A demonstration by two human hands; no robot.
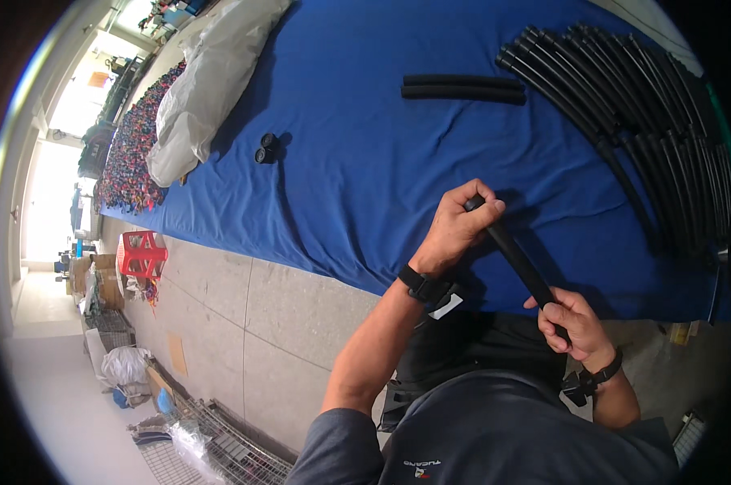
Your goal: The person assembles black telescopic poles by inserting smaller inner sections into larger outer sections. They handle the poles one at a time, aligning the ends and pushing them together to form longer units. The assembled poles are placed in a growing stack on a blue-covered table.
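A black foam-like tube slants between my two hands above the blue cloth near the table's front edge. At its upper end, my left hand is closed, thumb and fingers around a round black end piece. My right hand wraps the lower end of the tube, hiding part of it. Two small round black caps lie on the cloth to the left. Farther back rest two loose black tubes, side by side.
Many black tubes with end pieces lie fanned out at the right. A white plastic sheet partly covers a heap of small multicoloured pieces at the left. On the floor stand a red stool and wire racks.
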